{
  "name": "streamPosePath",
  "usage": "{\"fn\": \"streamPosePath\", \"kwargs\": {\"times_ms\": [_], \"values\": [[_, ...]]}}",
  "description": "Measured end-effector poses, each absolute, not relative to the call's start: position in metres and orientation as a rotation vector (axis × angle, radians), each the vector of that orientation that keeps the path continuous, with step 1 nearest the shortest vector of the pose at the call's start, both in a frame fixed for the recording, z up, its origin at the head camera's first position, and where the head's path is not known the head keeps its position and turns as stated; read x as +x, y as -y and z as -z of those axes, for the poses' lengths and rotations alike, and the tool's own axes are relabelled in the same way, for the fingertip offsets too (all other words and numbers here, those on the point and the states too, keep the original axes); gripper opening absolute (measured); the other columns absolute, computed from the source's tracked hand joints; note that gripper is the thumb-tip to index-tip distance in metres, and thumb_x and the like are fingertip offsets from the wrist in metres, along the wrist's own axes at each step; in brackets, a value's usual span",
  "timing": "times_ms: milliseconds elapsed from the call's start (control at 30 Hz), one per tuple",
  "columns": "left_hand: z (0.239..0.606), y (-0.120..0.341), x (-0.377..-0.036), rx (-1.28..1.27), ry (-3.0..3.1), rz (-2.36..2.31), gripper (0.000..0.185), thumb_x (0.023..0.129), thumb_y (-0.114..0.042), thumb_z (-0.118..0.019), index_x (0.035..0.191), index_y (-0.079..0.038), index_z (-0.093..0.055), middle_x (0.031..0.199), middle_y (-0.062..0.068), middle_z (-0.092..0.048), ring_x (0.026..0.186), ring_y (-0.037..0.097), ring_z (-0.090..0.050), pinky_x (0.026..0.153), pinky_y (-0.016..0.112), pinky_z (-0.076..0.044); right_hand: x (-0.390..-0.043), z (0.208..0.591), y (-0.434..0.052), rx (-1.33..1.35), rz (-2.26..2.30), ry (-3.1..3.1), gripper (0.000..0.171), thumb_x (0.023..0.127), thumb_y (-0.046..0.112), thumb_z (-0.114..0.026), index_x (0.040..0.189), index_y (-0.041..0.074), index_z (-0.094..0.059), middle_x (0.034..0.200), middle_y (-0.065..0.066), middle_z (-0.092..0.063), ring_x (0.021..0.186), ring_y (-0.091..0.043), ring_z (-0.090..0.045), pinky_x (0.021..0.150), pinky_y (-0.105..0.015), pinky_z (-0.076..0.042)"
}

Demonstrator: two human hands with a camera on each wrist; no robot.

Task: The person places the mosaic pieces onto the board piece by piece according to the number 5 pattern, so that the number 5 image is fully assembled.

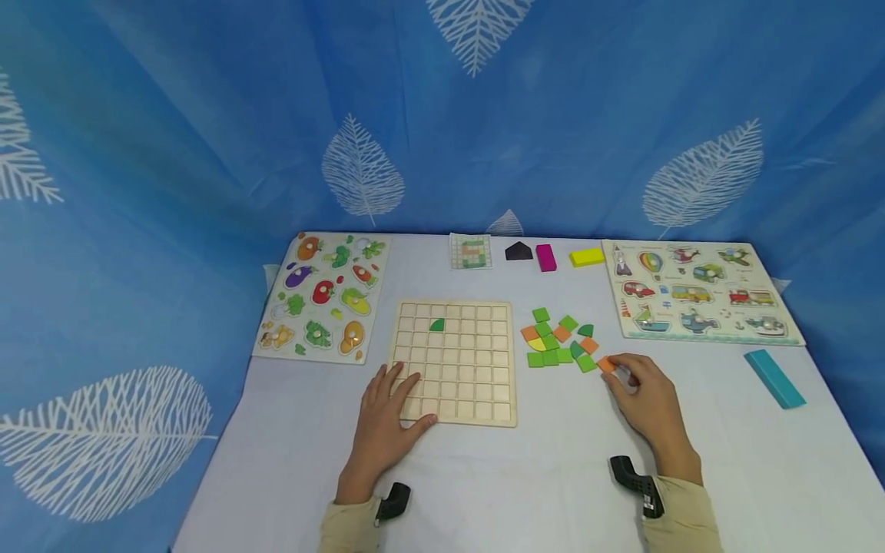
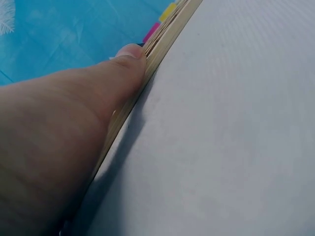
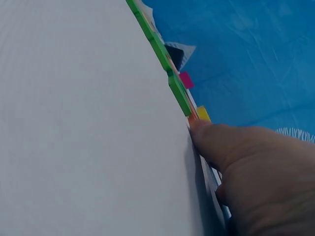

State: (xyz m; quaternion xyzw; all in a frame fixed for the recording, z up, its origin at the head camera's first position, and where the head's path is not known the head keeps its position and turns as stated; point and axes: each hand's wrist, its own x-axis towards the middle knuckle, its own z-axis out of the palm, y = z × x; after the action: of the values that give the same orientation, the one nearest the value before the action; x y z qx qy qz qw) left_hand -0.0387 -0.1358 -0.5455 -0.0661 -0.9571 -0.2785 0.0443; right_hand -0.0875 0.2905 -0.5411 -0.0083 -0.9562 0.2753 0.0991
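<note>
We see one orange tile (image 1: 606, 364) on the tabletop (image 1: 539, 468), at the right edge of the loose tile pile (image 1: 561, 339), touching the fingertips of the right hand (image 1: 646, 399). That hand's fingers are curled together onto the tile, thumb side against it; in the right wrist view the thumb (image 3: 211, 140) presses at the tile's orange edge (image 3: 193, 114), so we read it as a pinch. The pile beside it: we count roughly eight green pieces, three more orange, one yellow; overlaps make the count unsure.

One wooden grid board (image 1: 454, 361) lies left of the pile, with one green quarter-round tile (image 1: 437, 325) seated in its second row. The left hand (image 1: 389, 418) rests flat on the board's near left corner, fingers straight and slightly apart, thumb along the front edge (image 2: 129, 69).

Further out: one pattern card (image 1: 471, 251), one black house-shaped block (image 1: 518, 251), one magenta block (image 1: 545, 257), one yellow block (image 1: 587, 256), one teal block (image 1: 774, 378). Two peg puzzles: vegetable puzzle (image 1: 321, 296) at left, vehicle puzzle (image 1: 698, 290) at right. Blue leaf-print cloth (image 1: 207, 153) behind.
</note>
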Motion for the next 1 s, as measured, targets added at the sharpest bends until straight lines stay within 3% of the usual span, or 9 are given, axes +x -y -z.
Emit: {"fn": "streamPosePath", "kwargs": {"times_ms": [300,600,800,1000], "values": [[0.543,0.137,-0.039,-0.18,2.956,0.891,0.076,0.082,-0.054,-0.079,0.145,-0.018,-0.057,0.162,0.013,-0.037,0.155,0.041,-0.022,0.123,0.064,-0.021,-0.089,0.546,-0.286,-0.033,-0.773,2.778,0.03,0.093,0.007,-0.072,0.123,0.006,-0.069,0.111,-0.014,-0.065,0.077,-0.017,-0.048,0.063,-0.025,-0.034],[0.543,0.135,-0.04,-0.178,2.991,0.864,0.084,0.079,-0.06,-0.08,0.148,-0.02,-0.053,0.165,0.011,-0.032,0.156,0.04,-0.019,0.124,0.062,-0.02,-0.095,0.55,-0.277,0.076,-0.837,2.607,0.028,0.088,0.002,-0.077,0.116,0.005,-0.071,0.116,-0.015,-0.069,0.079,-0.007,-0.046,0.066,-0.011,-0.034],[0.545,0.133,-0.039,-0.164,2.992,0.815,0.084,0.078,-0.062,-0.079,0.146,-0.018,-0.054,0.164,0.012,-0.032,0.155,0.042,-0.02,0.123,0.063,-0.021,-0.105,0.544,-0.262,0.231,-0.851,2.583,0.027,0.086,0.002,-0.079,0.112,0.006,-0.072,0.116,-0.013,-0.069,0.08,-0.01,-0.051,0.067,-0.013,-0.037],[0.546,0.13,-0.038,-0.186,2.979,0.796,0.083,0.08,-0.062,-0.078,0.145,-0.016,-0.055,0.163,0.013,-0.034,0.154,0.043,-0.021,0.122,0.064,-0.023,-0.117,0.534,-0.223,0.42,-0.849,2.665,0.021,0.089,0.012,-0.08,0.109,0.008,-0.074,0.116,-0.008,-0.07,0.084,-0.016,-0.061,0.067,-0.028,-0.048]]}}
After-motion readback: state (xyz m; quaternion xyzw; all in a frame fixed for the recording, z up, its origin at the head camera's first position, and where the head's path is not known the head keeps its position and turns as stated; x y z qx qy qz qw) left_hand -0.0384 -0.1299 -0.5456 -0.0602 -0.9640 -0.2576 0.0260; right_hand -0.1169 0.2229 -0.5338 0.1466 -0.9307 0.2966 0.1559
